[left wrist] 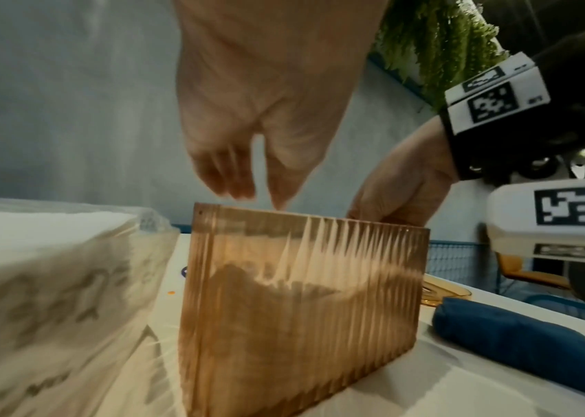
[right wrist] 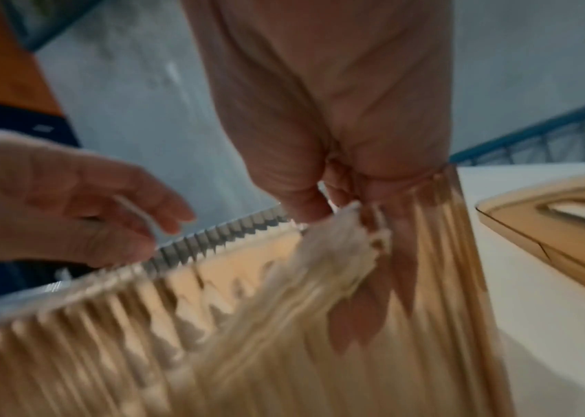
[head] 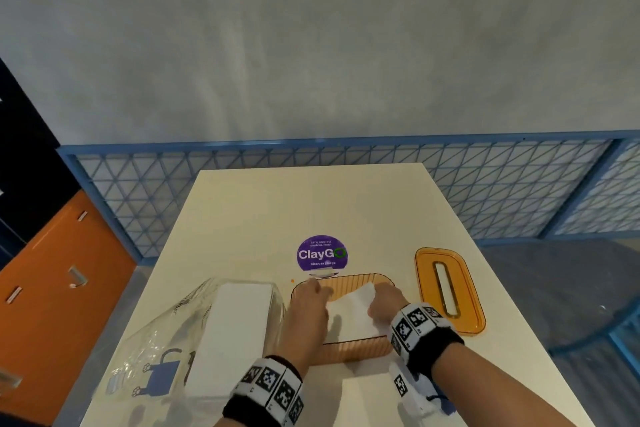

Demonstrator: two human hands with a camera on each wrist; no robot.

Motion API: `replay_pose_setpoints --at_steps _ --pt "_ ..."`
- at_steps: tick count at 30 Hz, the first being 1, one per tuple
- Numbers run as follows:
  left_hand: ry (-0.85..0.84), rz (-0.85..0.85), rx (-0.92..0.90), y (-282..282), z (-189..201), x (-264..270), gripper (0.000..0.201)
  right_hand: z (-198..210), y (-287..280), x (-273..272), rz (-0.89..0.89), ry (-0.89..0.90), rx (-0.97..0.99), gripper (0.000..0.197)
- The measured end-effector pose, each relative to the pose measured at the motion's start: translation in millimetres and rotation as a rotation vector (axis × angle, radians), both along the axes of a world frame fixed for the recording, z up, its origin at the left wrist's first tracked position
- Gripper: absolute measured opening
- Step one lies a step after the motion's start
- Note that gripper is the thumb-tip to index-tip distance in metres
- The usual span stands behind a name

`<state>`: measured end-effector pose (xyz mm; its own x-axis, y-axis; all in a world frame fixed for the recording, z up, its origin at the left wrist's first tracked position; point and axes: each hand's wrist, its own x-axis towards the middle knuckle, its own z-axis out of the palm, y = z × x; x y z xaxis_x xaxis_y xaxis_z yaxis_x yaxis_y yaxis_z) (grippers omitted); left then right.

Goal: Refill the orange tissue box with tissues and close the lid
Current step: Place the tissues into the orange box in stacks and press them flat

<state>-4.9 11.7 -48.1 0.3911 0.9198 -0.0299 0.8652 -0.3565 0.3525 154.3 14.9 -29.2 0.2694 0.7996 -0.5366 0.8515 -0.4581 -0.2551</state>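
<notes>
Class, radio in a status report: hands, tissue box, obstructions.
Right hand grips white tissue stack inside ribbed orange tissue box; left hand steadies it, grip unclear. Slotted orange lid off, right of box. Nothing blocking.

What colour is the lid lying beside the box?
Translucent orange lid; clearest in the head view.

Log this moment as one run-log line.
stage: loading tissues | box open | lid off, on table | both hands in box
</notes>
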Motion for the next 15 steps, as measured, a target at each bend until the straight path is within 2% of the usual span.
replay_pose_setpoints --at_steps 3,6,9,12,15 --pt "0.135 -0.097 -0.263 0 -5 5 0.049 -1 -9 -9 0.155 -0.189 0.139 0.039" --pt "0.318 -0.123 -0.323 5 3 8 0.053 1 -19 -15 0.321 -0.327 0.311 0.044" --pt "0.461 -0.153 -0.36 12 13 15 0.044 -5 -13 -12 0.521 -0.273 0.205 0.04" --pt "0.504 -0.142 -0.409 15 10 18 0.043 -8 -6 -7 0.572 -0.272 -0.001 0.037" --pt "0.485 -0.122 -0.382 15 4 18 0.051 -13 -2 -8 0.587 -0.301 -0.033 0.049"
